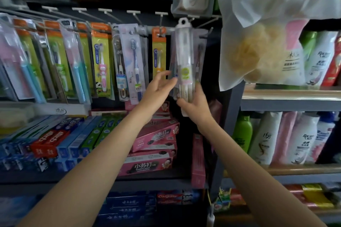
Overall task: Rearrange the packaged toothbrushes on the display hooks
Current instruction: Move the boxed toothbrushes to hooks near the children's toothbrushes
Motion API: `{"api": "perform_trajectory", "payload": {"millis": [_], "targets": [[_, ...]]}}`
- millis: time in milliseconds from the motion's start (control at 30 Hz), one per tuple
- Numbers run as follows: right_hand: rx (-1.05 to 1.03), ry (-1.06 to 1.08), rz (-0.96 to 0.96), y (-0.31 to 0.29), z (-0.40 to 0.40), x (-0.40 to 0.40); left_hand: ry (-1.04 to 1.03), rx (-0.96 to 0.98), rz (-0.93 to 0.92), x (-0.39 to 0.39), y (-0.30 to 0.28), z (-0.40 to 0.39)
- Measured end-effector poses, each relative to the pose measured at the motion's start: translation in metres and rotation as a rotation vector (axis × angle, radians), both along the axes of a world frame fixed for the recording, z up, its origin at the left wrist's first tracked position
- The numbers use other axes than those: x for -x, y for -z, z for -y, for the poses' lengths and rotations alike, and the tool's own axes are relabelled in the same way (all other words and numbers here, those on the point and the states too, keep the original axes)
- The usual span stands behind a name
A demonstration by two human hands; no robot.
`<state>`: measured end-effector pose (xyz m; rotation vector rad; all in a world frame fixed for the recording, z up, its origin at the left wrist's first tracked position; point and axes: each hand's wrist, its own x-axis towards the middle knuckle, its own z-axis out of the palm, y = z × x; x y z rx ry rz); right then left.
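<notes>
Along the far rail of display hooks (103, 12), packaged toothbrushes (100, 61) are hung in a crowded row from the left edge to the middle. Just right of these, the left hand (156, 88) is held with fingers spread and straight, nothing gripped, its fingertips close to the edge of a clear toothbrush case (182, 57). That case is held upright by its lower end in the right hand (195, 105), whose fingers are curled round it; its white hanging loop (182, 21) is raised near a hook at the right end of the rail, though whether it is threaded cannot be told.

For the step to go well, the loop should probably be lined up squarely with the hook tip while the case is steadied from the side by the free hand. Neighbouring flat packs (199, 51) behind the case may be snagged. Further right, a hanging plastic bag (262, 42) crowds the space, with shampoo bottles (265, 138) on shelves beyond.
</notes>
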<state>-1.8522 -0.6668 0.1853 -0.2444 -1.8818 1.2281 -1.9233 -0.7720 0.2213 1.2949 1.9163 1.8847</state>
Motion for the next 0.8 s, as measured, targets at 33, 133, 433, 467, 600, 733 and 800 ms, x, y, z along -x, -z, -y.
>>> {"api": "perform_trajectory", "payload": {"millis": [33,133,433,467,600,733,800], "targets": [[-0.048,-0.012,0.042,0.005,0.005,0.003,0.025,-0.028,0.035,0.001,0.000,0.002],[-0.108,-0.046,0.140,0.019,0.015,0.007,0.044,-0.040,0.069,0.008,0.007,0.011],[-0.001,0.197,0.076,-0.005,-0.022,0.035,-0.190,-0.137,0.271,0.040,0.031,0.050],[0.003,0.299,0.096,-0.010,-0.029,0.045,-0.215,-0.121,0.267,0.044,0.033,0.054],[-0.074,0.431,0.222,-0.019,-0.041,0.082,-0.266,-0.050,0.225,0.051,0.041,0.068],[-0.037,0.507,0.252,-0.023,-0.047,0.097,-0.256,-0.035,0.220,0.054,0.042,0.075],[0.070,0.441,0.212,-0.026,-0.049,0.093,-0.249,-0.029,0.209,0.057,0.043,0.075]]}}
